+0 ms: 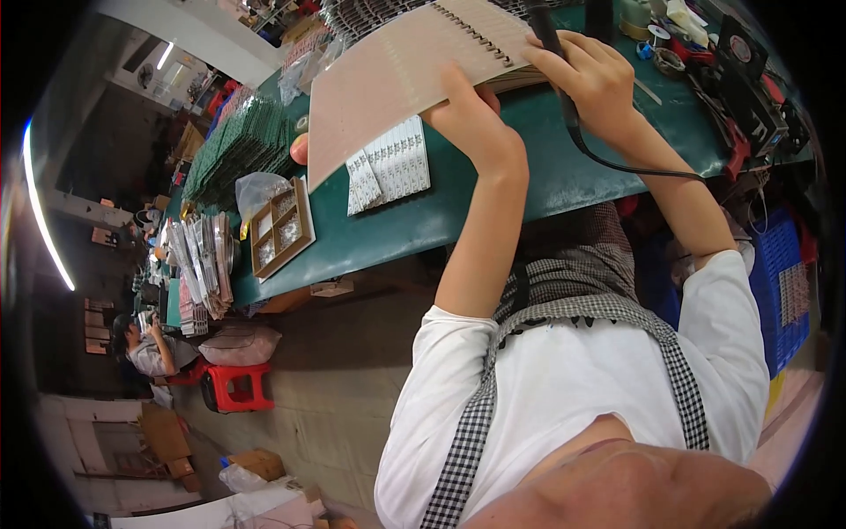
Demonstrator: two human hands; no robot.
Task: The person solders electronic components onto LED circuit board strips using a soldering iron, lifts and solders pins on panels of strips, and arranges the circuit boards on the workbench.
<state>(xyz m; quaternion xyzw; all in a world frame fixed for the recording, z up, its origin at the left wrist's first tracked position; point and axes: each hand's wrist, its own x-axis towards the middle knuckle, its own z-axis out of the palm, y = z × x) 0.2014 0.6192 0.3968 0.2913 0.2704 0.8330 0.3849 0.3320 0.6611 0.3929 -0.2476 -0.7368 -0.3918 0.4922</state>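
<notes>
Nearest, the left hand (pixel 476 123) pinches the lower edge of a thin panel (pixel 392 75), thumb on its face and fingers beneath, while the right hand (pixel 599 79) curls its fingers around a dark corded tool (pixel 548 40) by the panel's right end; the tool's tip is out of view. The step in hand looks like tool work at that end, and the next move calls for a steady left grip. Held tilted above the green worktop (pixel 352 247), the panel is pale pinkish-beige, faintly striped, with small dark pieces lining one edge. Beyond lie white strips (pixel 401 163), a divided tray (pixel 303 212) and, farther, stacked green sheets (pixel 238 145).
</notes>
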